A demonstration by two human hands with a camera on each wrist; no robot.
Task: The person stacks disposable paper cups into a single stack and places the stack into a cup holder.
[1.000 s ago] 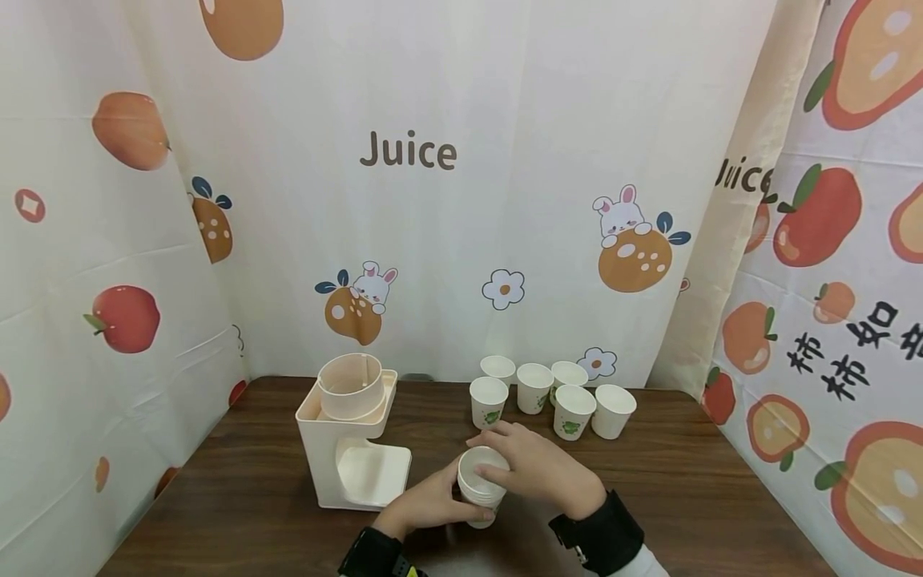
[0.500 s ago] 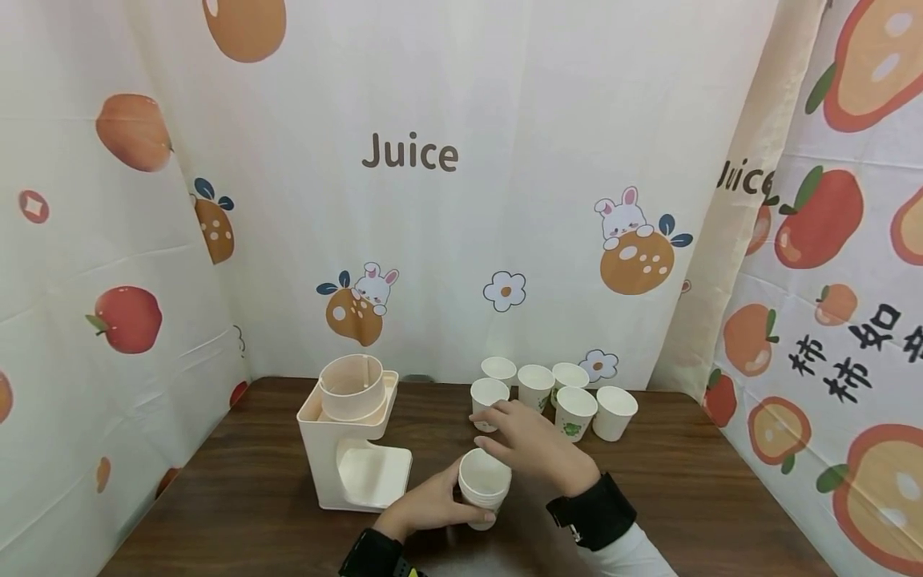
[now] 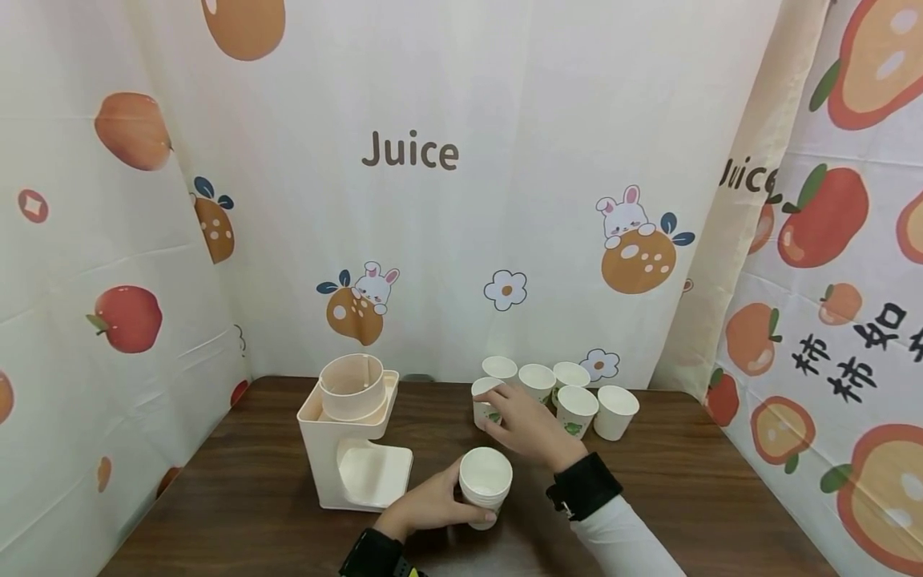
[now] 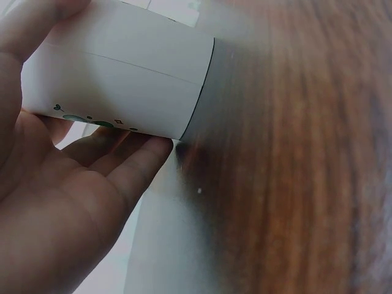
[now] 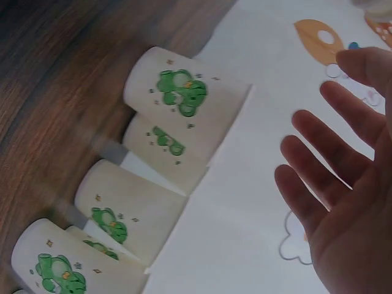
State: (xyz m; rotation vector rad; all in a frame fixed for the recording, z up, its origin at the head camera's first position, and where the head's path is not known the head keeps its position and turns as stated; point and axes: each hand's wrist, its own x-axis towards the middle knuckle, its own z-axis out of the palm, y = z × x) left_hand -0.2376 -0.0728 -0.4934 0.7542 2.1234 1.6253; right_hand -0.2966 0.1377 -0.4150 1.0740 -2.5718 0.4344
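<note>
In the head view, my left hand (image 3: 433, 509) grips a short stack of nested white paper cups (image 3: 485, 477), upright near the table's front, mouths facing up. The left wrist view shows the thumb and fingers around the side of the lower cup (image 4: 122, 73), which has a green print. My right hand (image 3: 532, 426) is over the front-left cup (image 3: 482, 412) of a group standing farther back. In the right wrist view its fingers (image 5: 312, 165) are spread and nearly straight, apart from the nearest cup (image 5: 184, 98) with a green cartoon print.
A cream juicer-like machine (image 3: 317, 457) with a round top opening and a low platform (image 3: 375, 474) stands left of the stack. Several more paper cups, such as the rightmost cup (image 3: 615, 414), stand at the back right. A printed curtain (image 3: 433, 224) hangs behind the brown wooden table (image 3: 238, 481).
My right hand has left the rim of the held stack and moved back and slightly up in view, toward the front-left cup. My left hand and the stack have stayed in place.
</note>
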